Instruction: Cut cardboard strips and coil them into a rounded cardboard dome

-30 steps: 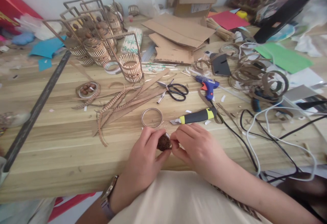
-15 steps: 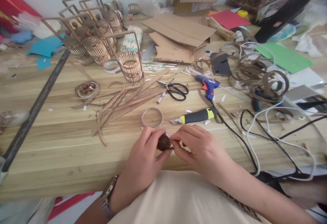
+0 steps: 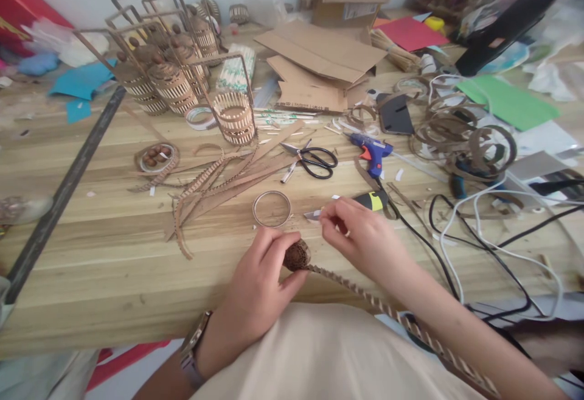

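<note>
My left hand (image 3: 267,272) grips a small dark brown coil (image 3: 297,255) between thumb and fingers, close to the table's front edge. From the coil a long corrugated strip (image 3: 374,301) runs down to the right, passing under my right forearm. My right hand (image 3: 353,229) is raised just right of the coil, apart from it, over the utility knife (image 3: 374,200). Its fingertips are pressed together; whatever they may hold is too small to make out. A thin ring (image 3: 272,192) lies on the table beyond the coil.
Beyond my hands lie black-handled scissors (image 3: 319,162), a blue glue gun (image 3: 375,151) and cardboard strips (image 3: 228,190). Small lantern-like baskets (image 3: 171,88) with tall handles stand at the back left. White and black cables (image 3: 449,260) loop on the right, near my right forearm.
My right hand has moved off the coil, up and to the right, and now covers part of the knife. The long strip has come into view. My left hand still holds the coil.
</note>
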A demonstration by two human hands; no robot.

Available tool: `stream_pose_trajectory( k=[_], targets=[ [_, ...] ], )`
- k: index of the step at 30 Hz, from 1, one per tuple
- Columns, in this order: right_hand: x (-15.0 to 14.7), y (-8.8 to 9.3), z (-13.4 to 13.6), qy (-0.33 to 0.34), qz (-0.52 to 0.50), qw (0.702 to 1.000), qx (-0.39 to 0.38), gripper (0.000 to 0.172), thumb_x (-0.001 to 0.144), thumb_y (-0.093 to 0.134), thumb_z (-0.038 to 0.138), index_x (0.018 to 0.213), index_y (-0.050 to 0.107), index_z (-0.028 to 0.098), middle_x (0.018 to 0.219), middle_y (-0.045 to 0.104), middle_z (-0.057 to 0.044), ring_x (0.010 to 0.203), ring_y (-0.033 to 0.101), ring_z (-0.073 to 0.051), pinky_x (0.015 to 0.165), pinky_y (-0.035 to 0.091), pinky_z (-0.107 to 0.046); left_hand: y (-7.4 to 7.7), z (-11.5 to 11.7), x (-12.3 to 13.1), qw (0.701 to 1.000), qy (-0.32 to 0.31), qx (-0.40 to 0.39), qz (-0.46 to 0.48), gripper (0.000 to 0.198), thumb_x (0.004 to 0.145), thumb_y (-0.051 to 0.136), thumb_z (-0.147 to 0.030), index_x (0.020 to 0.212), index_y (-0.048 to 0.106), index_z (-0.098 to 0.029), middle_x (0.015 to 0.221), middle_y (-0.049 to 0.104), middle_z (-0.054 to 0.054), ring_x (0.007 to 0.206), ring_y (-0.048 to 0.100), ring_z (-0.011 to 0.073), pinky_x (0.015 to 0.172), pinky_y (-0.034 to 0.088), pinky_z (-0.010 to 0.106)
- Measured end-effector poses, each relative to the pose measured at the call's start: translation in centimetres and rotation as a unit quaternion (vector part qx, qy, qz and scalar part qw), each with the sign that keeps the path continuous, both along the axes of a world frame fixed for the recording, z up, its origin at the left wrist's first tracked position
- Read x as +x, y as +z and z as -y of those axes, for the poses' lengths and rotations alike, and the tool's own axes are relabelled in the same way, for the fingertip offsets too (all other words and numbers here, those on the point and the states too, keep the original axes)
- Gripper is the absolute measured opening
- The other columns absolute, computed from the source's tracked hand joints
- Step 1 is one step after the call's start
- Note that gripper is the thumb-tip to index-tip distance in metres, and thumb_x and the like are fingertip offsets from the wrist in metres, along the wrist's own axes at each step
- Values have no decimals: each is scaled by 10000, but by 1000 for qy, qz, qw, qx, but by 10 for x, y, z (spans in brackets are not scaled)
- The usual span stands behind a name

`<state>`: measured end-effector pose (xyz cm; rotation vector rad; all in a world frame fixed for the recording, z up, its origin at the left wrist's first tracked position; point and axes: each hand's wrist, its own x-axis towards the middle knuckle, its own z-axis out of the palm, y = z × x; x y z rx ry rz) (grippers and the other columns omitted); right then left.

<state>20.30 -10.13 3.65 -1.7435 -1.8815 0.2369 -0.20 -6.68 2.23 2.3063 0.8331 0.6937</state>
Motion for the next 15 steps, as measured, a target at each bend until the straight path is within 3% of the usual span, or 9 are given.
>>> stream_pose_trajectory(
  k=[3, 6, 10, 15],
  targets=[
    [13, -9, -1, -19, 20, 999, 18, 85, 886, 516, 133, 847, 556, 196, 833, 661, -57, 723, 643, -193, 656, 487, -299, 0, -1, -1, 1000, 3, -7, 7, 445, 826, 614, -61, 1243, 531, -191, 1052, 582, 80, 932, 645, 217, 797, 612, 369],
    [20, -12, 5, 18, 15, 999, 48, 140, 871, 503, 81, 905, 570, 199, 919, 674, -81, 878, 650, -230, 757, 506, -355, 0, -1, 0, 1000, 8, -11, 10, 443, 819, 616, -60, 1240, 538, -178, 1042, 580, 79, 918, 646, 212, 796, 614, 368],
    [20, -12, 16, 78, -39, 995, 53, 216, 869, 493, 28, 787, 565, 215, 773, 681, -12, 790, 623, -185, 737, 455, -339, 0, -1, 0, 1000, 13, -15, 16, 449, 810, 629, -61, 1237, 549, -174, 1036, 573, 71, 916, 644, 204, 803, 614, 360],
    [10, -15, 28, 106, -52, 989, 83, 120, 927, 616, 196, 1047, 621, 206, 873, 710, -47, 828, 643, -202, 754, 454, -364, 0, 0, 1, 998, 27, -44, 42, 451, 815, 616, -47, 1235, 555, -201, 1028, 570, 47, 863, 657, 167, 761, 623, 312]
  ],
)
